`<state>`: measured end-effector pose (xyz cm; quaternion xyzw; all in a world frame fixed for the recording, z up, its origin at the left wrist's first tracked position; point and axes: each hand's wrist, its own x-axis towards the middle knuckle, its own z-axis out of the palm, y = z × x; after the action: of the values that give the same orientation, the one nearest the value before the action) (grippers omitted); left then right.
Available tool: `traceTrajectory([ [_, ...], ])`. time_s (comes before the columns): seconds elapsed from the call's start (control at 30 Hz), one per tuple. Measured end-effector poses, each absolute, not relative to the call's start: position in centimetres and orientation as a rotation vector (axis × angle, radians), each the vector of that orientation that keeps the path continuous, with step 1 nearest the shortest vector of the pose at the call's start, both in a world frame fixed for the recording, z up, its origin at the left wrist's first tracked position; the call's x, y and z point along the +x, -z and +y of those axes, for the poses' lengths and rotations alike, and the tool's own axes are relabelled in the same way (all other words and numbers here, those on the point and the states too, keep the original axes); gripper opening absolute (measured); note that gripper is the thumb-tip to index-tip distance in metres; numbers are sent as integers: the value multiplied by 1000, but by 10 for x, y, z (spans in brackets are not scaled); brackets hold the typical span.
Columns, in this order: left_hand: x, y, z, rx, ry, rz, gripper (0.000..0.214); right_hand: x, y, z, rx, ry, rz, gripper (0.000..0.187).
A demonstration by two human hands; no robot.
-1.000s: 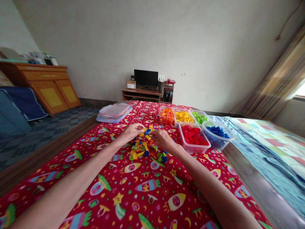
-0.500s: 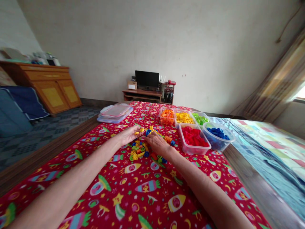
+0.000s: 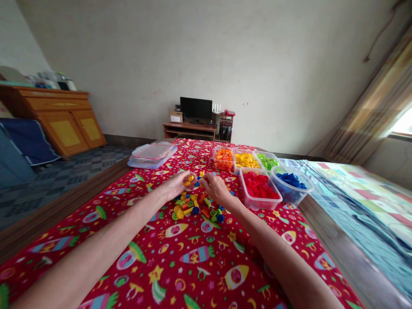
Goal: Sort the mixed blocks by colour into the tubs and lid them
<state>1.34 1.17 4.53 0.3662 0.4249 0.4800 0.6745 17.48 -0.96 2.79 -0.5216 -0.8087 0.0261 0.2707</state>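
Note:
A small heap of mixed plastic bricks (image 3: 193, 207) lies on the red rocket-print cloth (image 3: 199, 257). My left hand (image 3: 176, 184) hovers just over its far side, fingers curled round several yellow bricks (image 3: 189, 179). My right hand (image 3: 215, 188) is close beside it, fingertips pinched together towards the left hand's yellow pieces; what it pinches is too small to make out.
Clear tubs stand right of the heap: orange (image 3: 222, 159), yellow (image 3: 246, 160), green (image 3: 268, 161), red (image 3: 259, 186) and a round blue one (image 3: 291, 182). Stacked lids (image 3: 152, 153) lie at far left. The table's right edge (image 3: 331, 244) borders a patterned mat.
Both hands have lifted slightly off the heap and drawn together. The right hand has come up from the bricks to meet the left, which keeps its yellow pieces.

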Motion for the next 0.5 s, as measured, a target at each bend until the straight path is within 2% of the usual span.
traceTrajectory([
  [0.1, 26, -46, 3, 817, -1067, 903, 33, 168, -26, -11, -1277, -244, -2048, 19],
  [0.23, 39, -51, -10, 766, -1047, 853, 31, 158, -17, -17, -1076, -233, -2082, 19],
  [0.4, 42, -56, -17, 735, -1047, 832, 29, 159, -11, -14, -1238, -223, -2018, 28],
  [0.5, 40, -55, -16, 722, -1007, 839, 24, 164, -16, -10, -1370, -256, -1976, 26],
])
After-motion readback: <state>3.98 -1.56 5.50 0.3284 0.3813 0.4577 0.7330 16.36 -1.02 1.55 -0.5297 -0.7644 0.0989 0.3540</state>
